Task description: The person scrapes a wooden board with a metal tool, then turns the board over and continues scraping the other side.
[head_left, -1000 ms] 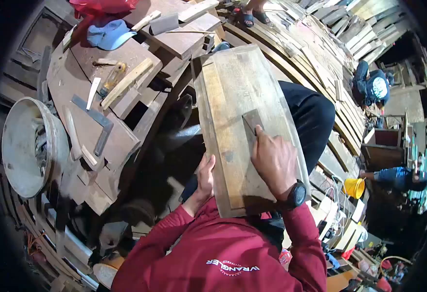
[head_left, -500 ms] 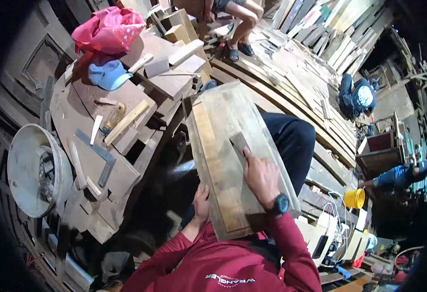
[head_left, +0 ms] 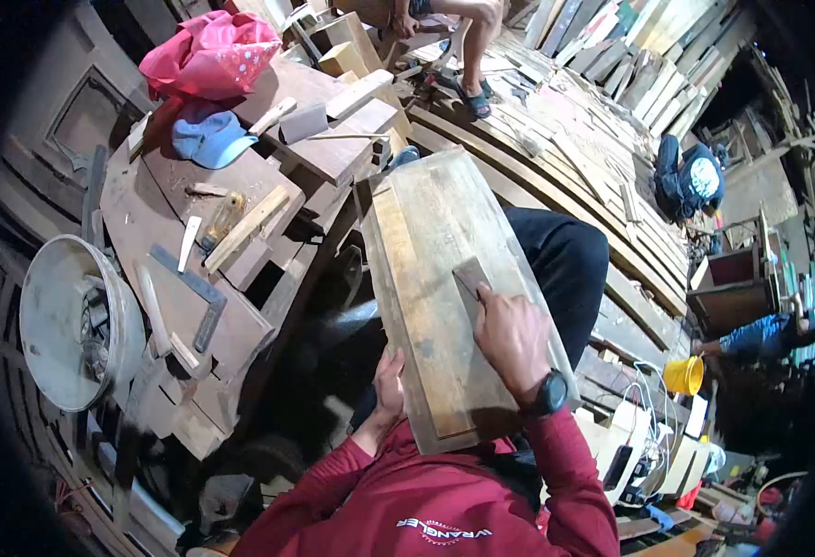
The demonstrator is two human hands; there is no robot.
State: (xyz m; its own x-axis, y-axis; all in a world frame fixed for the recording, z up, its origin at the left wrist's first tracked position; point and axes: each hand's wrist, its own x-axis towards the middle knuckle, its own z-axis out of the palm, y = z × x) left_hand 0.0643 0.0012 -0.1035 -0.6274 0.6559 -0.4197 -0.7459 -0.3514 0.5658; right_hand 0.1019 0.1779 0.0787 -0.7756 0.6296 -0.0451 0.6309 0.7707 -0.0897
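Observation:
A wooden panel (head_left: 444,371) with a raised centre and bevelled edges lies tilted across my lap. Its left edge is gripped low down by my left hand (head_left: 390,383), the fingers partly hidden behind the wood. My right hand (head_left: 513,342) is closed round a flat, thin rectangular scraper (head_left: 469,277), which rests against the right-centre of the panel's face. Part of the scraper is hidden under the fingers.
To the left, a workbench (head_left: 161,218) carries a metal square (head_left: 205,299), a blue cap (head_left: 210,139), a pink bag (head_left: 217,56) and wood offcuts. A white bucket (head_left: 45,325) stands beside it. Other people (head_left: 695,176) are nearby. A yellow bucket (head_left: 683,376) is at right.
My right hand has moved slightly right and down with the scraper, which now sits lower on the panel. My left hand keeps its hold. The seated person's legs have shifted right.

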